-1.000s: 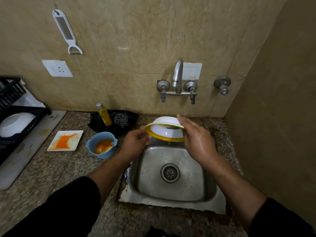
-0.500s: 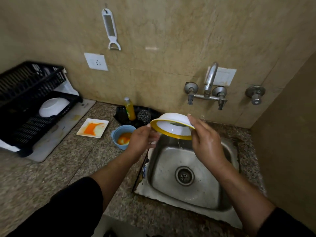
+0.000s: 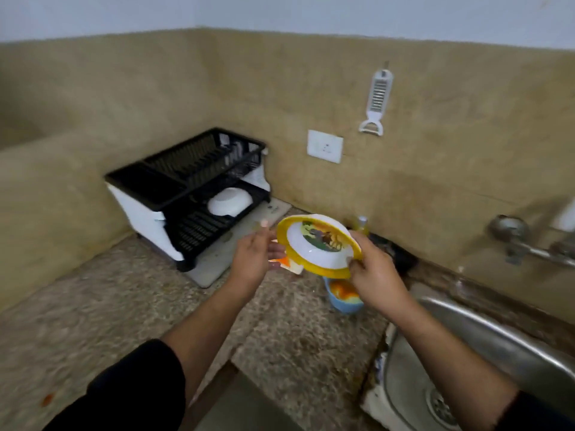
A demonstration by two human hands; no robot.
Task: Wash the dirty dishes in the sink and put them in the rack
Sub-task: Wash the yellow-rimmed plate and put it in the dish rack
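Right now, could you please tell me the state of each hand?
Left hand: open, fingers straight beside the yellow-rimmed bowl.
Right hand: grips the bowl's rim.

A home kitchen, by every sign. Steel sink (image 3: 497,340) sunk into a speckled stone counter (image 3: 93,321), taps (image 3: 510,234) on the beige wall (image 3: 435,181) behind. Black dish rack (image 3: 186,178) on the counter, a white bowl (image 3: 229,201) on its lower tier. A peeler (image 3: 375,101) hung on the wall, socket (image 3: 324,146) just beside. Blue cup (image 3: 343,297), smeared orange, near the sink.
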